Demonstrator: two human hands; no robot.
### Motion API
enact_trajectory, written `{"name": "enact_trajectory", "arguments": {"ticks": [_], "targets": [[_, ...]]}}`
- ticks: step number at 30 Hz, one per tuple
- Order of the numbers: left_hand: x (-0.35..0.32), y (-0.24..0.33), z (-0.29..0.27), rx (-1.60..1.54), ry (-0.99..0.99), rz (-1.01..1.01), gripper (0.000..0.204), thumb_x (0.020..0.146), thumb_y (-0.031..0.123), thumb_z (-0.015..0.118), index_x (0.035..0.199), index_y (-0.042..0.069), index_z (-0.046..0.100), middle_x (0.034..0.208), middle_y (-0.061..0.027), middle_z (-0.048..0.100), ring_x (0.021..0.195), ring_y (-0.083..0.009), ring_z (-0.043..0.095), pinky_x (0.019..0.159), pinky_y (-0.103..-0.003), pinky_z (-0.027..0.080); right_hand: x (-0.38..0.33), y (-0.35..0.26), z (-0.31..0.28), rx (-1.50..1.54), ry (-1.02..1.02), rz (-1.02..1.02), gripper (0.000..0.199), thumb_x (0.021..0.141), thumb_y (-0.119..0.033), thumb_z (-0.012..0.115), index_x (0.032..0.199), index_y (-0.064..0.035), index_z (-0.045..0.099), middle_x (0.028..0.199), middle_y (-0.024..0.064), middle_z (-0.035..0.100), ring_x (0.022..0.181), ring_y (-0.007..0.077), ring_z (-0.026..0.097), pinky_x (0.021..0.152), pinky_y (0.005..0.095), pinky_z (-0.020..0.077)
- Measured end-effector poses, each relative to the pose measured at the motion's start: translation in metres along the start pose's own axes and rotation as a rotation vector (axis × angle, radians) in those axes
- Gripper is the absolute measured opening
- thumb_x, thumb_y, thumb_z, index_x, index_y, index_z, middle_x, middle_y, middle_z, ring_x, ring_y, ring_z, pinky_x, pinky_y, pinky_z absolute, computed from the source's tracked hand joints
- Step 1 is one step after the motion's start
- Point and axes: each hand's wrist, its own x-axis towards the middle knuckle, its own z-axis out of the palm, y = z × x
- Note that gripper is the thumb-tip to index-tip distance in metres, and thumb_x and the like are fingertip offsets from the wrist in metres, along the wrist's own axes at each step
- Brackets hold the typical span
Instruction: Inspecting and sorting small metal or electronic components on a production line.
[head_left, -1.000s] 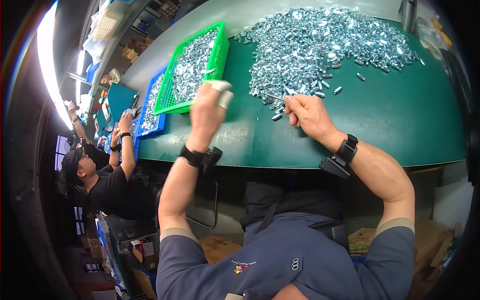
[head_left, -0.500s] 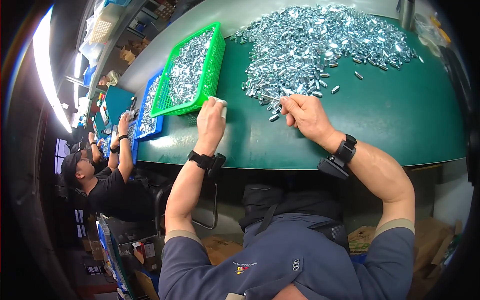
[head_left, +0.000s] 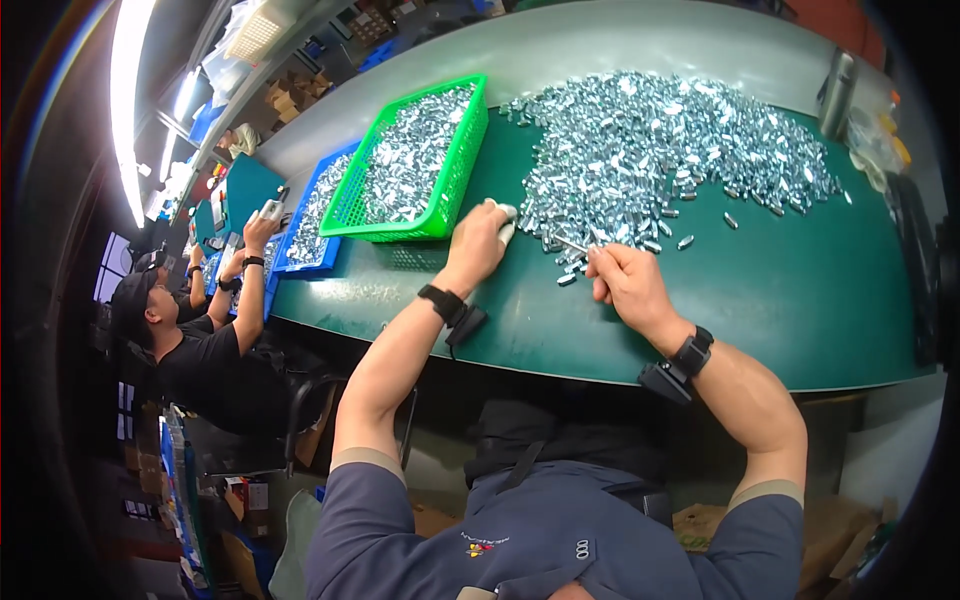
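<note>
A wide heap of small shiny metal cylindrical parts (head_left: 640, 150) is spread over the green tabletop. My right hand (head_left: 632, 288) is closed, pinching a thin metal rod (head_left: 568, 243) whose far end lies over the near edge of the heap. Between the green basket (head_left: 462, 170) and the heap is my left hand (head_left: 477, 248), its fingers curled in. Something white (head_left: 507, 222) shows at its fingertips, perhaps finger covers; whether a part is held there is hidden. Metal parts fill the basket, which tilts on a blue tray (head_left: 308, 255).
A metal flask (head_left: 838, 95) and a clear plastic bag (head_left: 872, 140) stand at the back right. Several loose parts lie near the heap, one of them a single cylinder (head_left: 685, 242). To the left, a co-worker in black (head_left: 205, 365) reaches over the same bench.
My left hand has moved right, away from the basket's corner and toward the heap. The right hand keeps its pinch on the rod. The whole view has shifted, with the bench lower in the picture.
</note>
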Motion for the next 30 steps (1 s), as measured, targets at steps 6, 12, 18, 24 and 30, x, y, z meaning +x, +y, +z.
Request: {"name": "enact_trajectory", "arguments": {"ticks": [6,12,18,24,30], "targets": [[-0.012,0.023,-0.016,0.013,-0.059,0.04,0.017,0.089,0.009,0.072,0.106,0.006,0.071,0.094,-0.013,0.063,0.096,-0.0338,0.064,0.082,-0.045,0.053,-0.005,-0.001,0.0,-0.036,-0.029,0.055,0.039,0.108,-0.029,0.057,0.082,-0.0025,0.068,0.061,0.0013,0.062,0.052,0.0057,0.053,0.051,0.0232,0.0415],[-0.013,0.016,-0.004,0.044,-0.029,-0.011,0.016,0.089,0.008,0.07,0.106,0.006,0.07,0.093,-0.012,0.061,0.093,-0.0331,0.063,0.08,-0.046,0.052,-0.003,0.004,0.002,-0.027,-0.025,0.033,0.038,0.108,-0.029,0.057,0.083,-0.0024,0.068,0.061,0.0012,0.063,0.053,0.0058,0.053,0.051,0.0231,0.0422],[-0.027,0.037,-0.036,-0.081,0.018,-0.057,0.026,0.089,0.004,0.069,0.115,0.008,0.072,0.095,-0.012,0.061,0.092,-0.0329,0.063,0.079,-0.044,0.052,-0.004,0.005,0.001,-0.04,-0.011,0.018,0.039,0.109,-0.029,0.056,0.083,-0.0023,0.068,0.062,0.0007,0.062,0.053,0.0057,0.052,0.052,0.0232,0.0423],[0.002,0.015,-0.113,0.122,0.28,-0.096,0.036,0.086,0.0,0.072,0.121,0.009,0.072,0.109,-0.0135,0.068,0.102,-0.0319,0.066,0.087,-0.041,0.054,-0.002,0.006,0.0,-0.026,-0.025,0.019,0.039,0.109,-0.029,0.056,0.084,-0.0022,0.068,0.062,0.0005,0.062,0.053,0.0059,0.052,0.051,0.0232,0.0423],[0.011,0.012,-0.06,0.057,0.039,-0.05,0.03,0.087,0.009,0.073,0.117,0.009,0.072,0.102,-0.0133,0.064,0.104,-0.0347,0.064,0.087,-0.045,0.054,0.0,0.005,0.0,-0.03,0.012,-0.008,0.038,0.108,-0.028,0.057,0.084,-0.002,0.068,0.062,0.0008,0.062,0.053,0.006,0.052,0.051,0.0231,0.0426]]}}
